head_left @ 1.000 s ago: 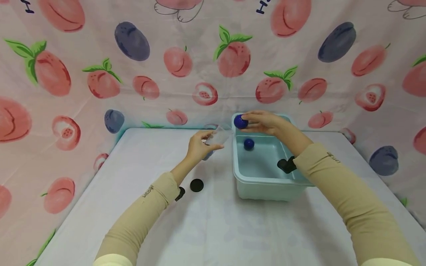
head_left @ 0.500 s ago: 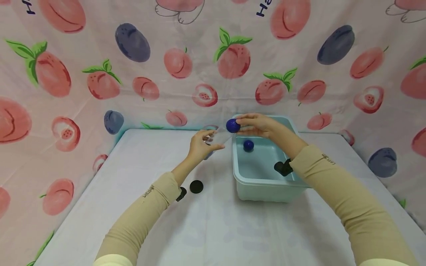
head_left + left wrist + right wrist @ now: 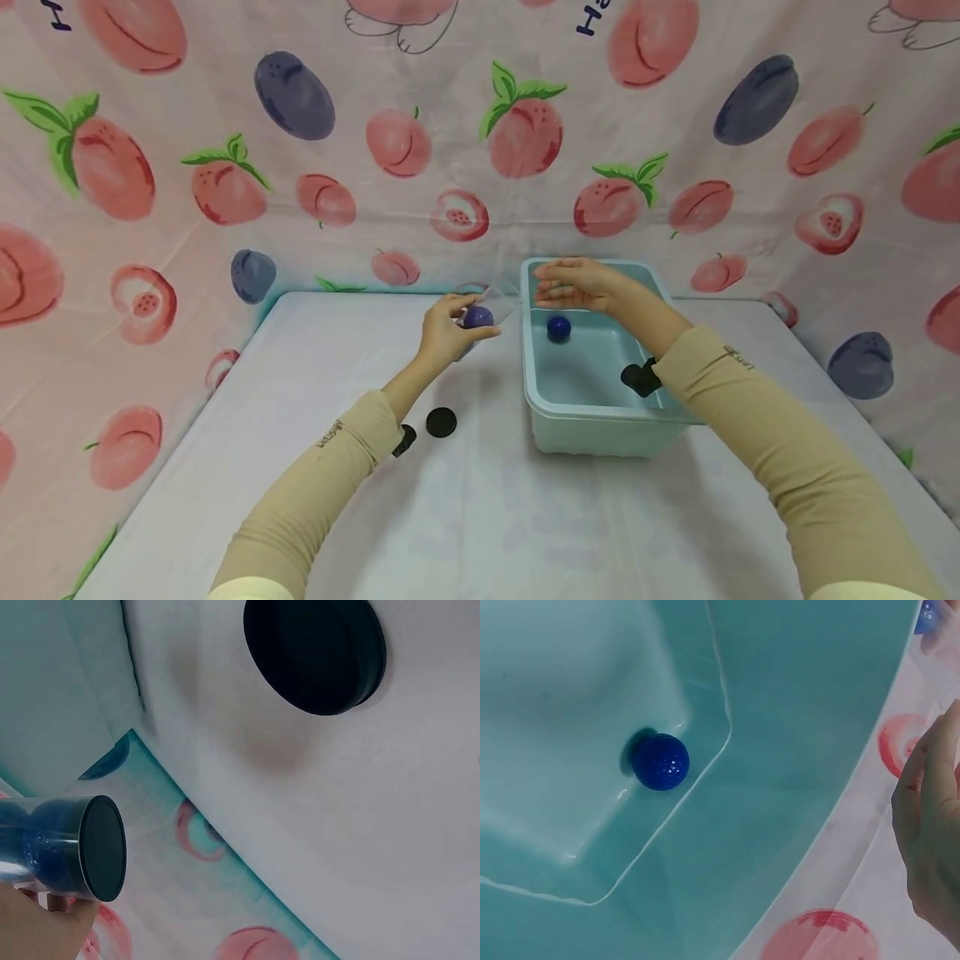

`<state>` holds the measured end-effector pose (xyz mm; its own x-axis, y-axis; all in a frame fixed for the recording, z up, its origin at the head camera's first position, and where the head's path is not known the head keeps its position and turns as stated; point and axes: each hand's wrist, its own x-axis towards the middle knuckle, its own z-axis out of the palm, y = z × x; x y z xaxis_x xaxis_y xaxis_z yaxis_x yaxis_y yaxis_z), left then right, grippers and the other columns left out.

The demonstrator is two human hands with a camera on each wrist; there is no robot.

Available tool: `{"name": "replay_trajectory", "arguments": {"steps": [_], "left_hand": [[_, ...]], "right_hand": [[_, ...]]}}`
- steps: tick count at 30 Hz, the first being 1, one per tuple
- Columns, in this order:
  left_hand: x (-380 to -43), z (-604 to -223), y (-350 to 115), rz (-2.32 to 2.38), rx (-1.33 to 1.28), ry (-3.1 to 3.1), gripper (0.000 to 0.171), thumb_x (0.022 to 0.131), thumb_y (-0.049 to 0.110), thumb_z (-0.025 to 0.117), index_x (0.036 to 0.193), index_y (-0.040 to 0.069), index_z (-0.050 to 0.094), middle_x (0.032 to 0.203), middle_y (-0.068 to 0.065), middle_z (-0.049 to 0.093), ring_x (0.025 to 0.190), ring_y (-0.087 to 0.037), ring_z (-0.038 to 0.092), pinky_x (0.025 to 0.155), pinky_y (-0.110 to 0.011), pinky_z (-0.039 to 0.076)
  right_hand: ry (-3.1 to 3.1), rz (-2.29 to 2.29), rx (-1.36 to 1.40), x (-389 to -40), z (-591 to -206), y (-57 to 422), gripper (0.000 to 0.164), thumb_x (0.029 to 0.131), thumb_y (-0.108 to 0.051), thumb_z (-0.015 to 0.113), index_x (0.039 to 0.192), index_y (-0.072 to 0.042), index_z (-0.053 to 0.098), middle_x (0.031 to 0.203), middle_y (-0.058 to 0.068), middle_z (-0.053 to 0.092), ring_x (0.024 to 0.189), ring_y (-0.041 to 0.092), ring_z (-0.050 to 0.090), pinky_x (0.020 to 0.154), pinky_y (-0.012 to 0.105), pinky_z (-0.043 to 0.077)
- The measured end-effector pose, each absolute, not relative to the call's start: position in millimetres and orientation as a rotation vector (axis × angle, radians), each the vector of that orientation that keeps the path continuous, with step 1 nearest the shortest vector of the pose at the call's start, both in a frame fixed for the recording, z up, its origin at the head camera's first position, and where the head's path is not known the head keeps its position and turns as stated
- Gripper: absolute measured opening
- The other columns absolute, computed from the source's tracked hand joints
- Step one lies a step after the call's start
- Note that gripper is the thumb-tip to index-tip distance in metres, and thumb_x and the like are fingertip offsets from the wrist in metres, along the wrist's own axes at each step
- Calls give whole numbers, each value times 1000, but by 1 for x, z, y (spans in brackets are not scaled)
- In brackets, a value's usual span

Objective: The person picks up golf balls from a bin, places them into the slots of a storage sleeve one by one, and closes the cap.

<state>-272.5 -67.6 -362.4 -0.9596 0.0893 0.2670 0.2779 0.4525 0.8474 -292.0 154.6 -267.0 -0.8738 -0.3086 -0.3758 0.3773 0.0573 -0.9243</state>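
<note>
My left hand (image 3: pixel 447 329) grips a clear plastic tube (image 3: pixel 504 302), tilted with its mouth up toward the right. Inside it sits a blue ball (image 3: pixel 478 317). In the left wrist view the tube's black base (image 3: pixel 103 848) shows, with blue behind its clear wall. My right hand (image 3: pixel 581 283) hangs over the back left rim of the light blue bin (image 3: pixel 588 411), fingers extended and holding nothing. Another blue ball (image 3: pixel 661 762) lies on the bin's floor near a corner, below the right hand.
A round black lid (image 3: pixel 442 422) lies on the white table (image 3: pixel 480 517) left of the bin. A black wrist-camera mount (image 3: pixel 405 440) shows beside the left cuff, and another (image 3: pixel 641 377) by the right cuff. A fruit-print cloth (image 3: pixel 457 108) hangs behind the table.
The right hand has moved left to the tube's mouth and let go of the blue ball, which has dropped into the tube. The left hand stays nearly still.
</note>
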Motion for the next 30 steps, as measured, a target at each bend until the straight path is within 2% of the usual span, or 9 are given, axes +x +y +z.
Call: {"name": "replay_trajectory", "arguments": {"steps": [5, 9, 12, 16, 19, 21, 25, 27, 30], "left_hand": [[-272, -361, -71, -1516, -322, -2504, 56, 68, 21, 85, 119, 9, 66, 121, -11, 62, 107, -31, 59, 87, -40, 54], [-272, -361, -74, -1516, -312, -2505, 56, 68, 21, 85, 120, 9, 66, 123, -11, 61, 107, -30, 59, 87, -40, 55], [-272, -362, -76, -1511, -299, -2516, 57, 68, 21, 85, 120, 10, 66, 123, -10, 61, 107, -30, 59, 87, -39, 54], [-271, -362, -78, -1513, -282, -2529, 56, 68, 21, 85, 120, 10, 66, 122, -10, 61, 108, -30, 59, 87, -39, 55], [-271, -362, -78, -1517, -284, -2528, 56, 68, 21, 85, 120, 10, 66, 122, -10, 61, 109, -30, 59, 88, -40, 55], [-271, -362, -79, -1518, -291, -2522, 56, 68, 21, 85, 120, 9, 66, 122, -11, 61, 108, -31, 59, 88, -40, 55], [-271, -363, -81, -1516, -302, -2508, 55, 69, 21, 84, 120, 10, 66, 121, -10, 62, 108, -30, 58, 88, -40, 54], [-270, -363, -83, -1517, -305, -2503, 55, 69, 21, 84, 119, 11, 66, 121, -9, 62, 107, -30, 58, 88, -40, 54], [-268, -364, -86, -1514, -298, -2505, 55, 69, 21, 85, 120, 13, 66, 120, -8, 62, 107, -29, 59, 88, -40, 54]], "right_hand": [[1896, -1829, 54, -296, -269, 156, 25, 96, -12, 52, 117, 0, 49, 97, 10, 54, 76, 17, 66, 87, 35, 55], [1913, -1799, 50, -300, -272, 160, 24, 97, -13, 48, 117, -1, 48, 115, 17, 47, 82, 18, 65, 89, 35, 54], [1929, -1769, 52, -303, -276, 163, 32, 98, -14, 48, 125, 2, 45, 127, 23, 41, 85, 18, 63, 90, 35, 54], [1965, -1721, 60, -307, -281, 167, 49, 99, -15, 46, 140, 6, 32, 140, 27, 33, 88, 18, 61, 96, 36, 50], [2009, -1683, 71, -310, -283, 171, 51, 100, -15, 43, 143, 7, 27, 138, 26, 34, 86, 16, 61, 101, 38, 46], [2040, -1660, 75, -312, -286, 173, 50, 100, -15, 42, 143, 7, 28, 130, 24, 40, 83, 14, 61, 102, 39, 44], [2067, -1632, 96, -317, -291, 176, 48, 99, -15, 45, 140, 7, 33, 113, 17, 48, 85, 16, 62, 98, 35, 49], [2074, -1622, 118, -320, -294, 177, 47, 99, -15, 46, 139, 6, 34, 117, 18, 48, 94, 21, 61, 95, 34, 51], [2069, -1619, 153, -323, -299, 178, 49, 100, -16, 44, 142, 5, 31, 134, 27, 41, 115, 33, 54, 95, 32, 52]]}}
